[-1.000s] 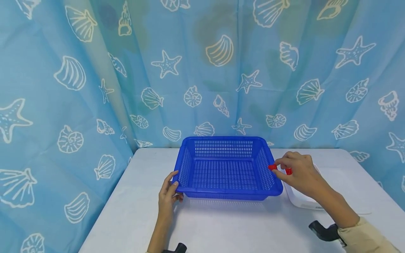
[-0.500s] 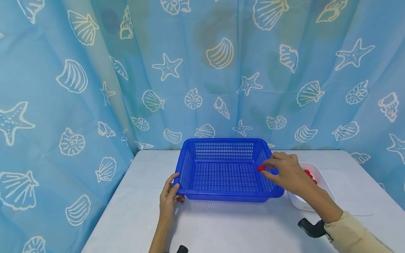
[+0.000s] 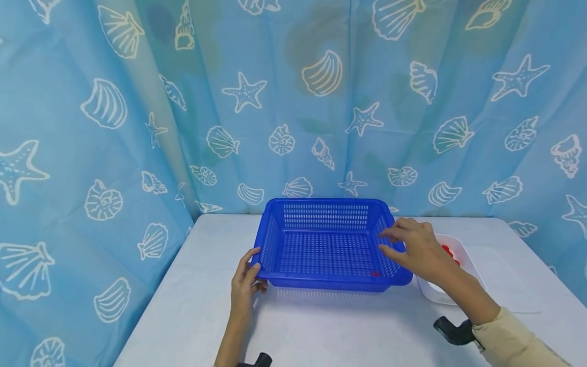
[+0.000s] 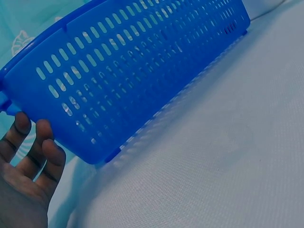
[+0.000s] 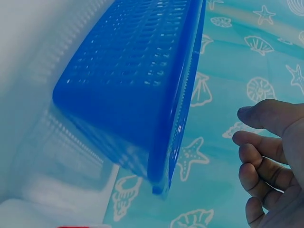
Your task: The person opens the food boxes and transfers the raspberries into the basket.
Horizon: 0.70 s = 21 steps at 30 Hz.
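Observation:
A blue slotted plastic basket (image 3: 327,244) stands on the white table. My left hand (image 3: 245,283) holds its near left corner, fingers at the rim; in the left wrist view several fingertips (image 4: 43,128) are close to the outer wall. My right hand (image 3: 415,250) hovers over the basket's right side, thumb and index finger parted with nothing between them. Below it, a small red piece (image 3: 375,274) lies on the basket floor near the front right corner. In the right wrist view the thumb (image 5: 266,116) and curved fingers are apart from the basket (image 5: 109,104).
To the right of the basket sits a white tray (image 3: 472,272) with several small red pieces (image 3: 448,250), partly hidden by the right forearm. A clear flat lid-like sheet (image 3: 509,285) lies beyond it. Behind the table hangs a blue curtain (image 3: 293,112) with shell prints.
My right hand moved left from above the tray to over the basket with a red piece, then let go; the piece now lies inside the basket. My left hand stayed at the corner.

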Available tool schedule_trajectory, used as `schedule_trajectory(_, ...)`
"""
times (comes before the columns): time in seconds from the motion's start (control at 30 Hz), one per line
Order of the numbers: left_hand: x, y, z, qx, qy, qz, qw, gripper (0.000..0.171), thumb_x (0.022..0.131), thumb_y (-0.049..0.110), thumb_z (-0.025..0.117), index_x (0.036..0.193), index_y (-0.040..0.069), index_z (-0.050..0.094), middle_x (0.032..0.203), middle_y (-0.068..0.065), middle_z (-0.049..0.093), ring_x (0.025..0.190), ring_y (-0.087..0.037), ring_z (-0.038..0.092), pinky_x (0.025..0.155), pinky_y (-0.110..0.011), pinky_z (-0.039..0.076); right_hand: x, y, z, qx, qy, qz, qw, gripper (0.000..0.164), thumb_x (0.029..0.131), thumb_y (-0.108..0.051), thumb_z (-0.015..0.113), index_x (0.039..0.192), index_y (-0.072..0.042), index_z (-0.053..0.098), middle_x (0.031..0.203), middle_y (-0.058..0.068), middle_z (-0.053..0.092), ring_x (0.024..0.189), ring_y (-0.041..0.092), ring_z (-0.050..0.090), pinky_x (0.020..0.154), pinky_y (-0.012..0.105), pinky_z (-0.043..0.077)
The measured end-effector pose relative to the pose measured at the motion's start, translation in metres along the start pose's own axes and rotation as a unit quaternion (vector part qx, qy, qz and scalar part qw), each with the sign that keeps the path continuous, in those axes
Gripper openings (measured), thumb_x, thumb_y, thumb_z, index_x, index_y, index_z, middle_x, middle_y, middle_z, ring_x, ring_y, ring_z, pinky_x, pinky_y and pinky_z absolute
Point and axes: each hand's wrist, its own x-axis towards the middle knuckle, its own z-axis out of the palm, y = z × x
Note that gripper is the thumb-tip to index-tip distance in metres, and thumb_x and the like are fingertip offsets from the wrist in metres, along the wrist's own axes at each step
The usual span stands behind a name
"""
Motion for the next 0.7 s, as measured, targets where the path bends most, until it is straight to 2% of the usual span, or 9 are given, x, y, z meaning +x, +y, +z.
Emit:
schedule_trajectory(0.2,0.000,-0.001,0.000,0.005,-0.002,-0.002,1.0000,0.040,0.103,0.032,0.050,0.143,0.028,0.052,0.100,-0.014,0.054,0.076,-0.025,0.058,0.062,-0.032,0.053,-0.007,0.013,-0.005,0.004,0.001,0.003,1.000,0.027,0.088,-0.019,0.077,0.110,-0.004,0.074,0.097,0.005,0.063,0.097,0.029,0.057,0.083,0.053,0.037)
schedule_trajectory(0.4,-0.001,-0.001,0.000,0.007,0.002,-0.006,1.0000,0.040,0.103,0.032,0.049,0.143,0.028,0.052,0.100,-0.014,0.054,0.076,-0.025,0.058,0.063,-0.032,0.052,-0.014,0.027,-0.008,-0.027,0.012,-0.006,1.000,0.026,0.085,-0.017,0.080,0.107,-0.004,0.074,0.092,0.004,0.062,0.090,0.026,0.056,0.078,0.049,0.036)
schedule_trajectory(0.7,-0.002,0.002,0.002,0.007,-0.001,-0.006,1.0000,0.040,0.104,0.030,0.047,0.144,0.028,0.051,0.099,-0.015,0.054,0.075,-0.026,0.058,0.063,-0.032,0.052,-0.028,0.053,-0.009,-0.045,0.010,0.019,0.999,0.030,0.082,-0.015,0.081,0.108,-0.001,0.074,0.095,0.011,0.063,0.095,0.034,0.058,0.077,0.052,0.036)
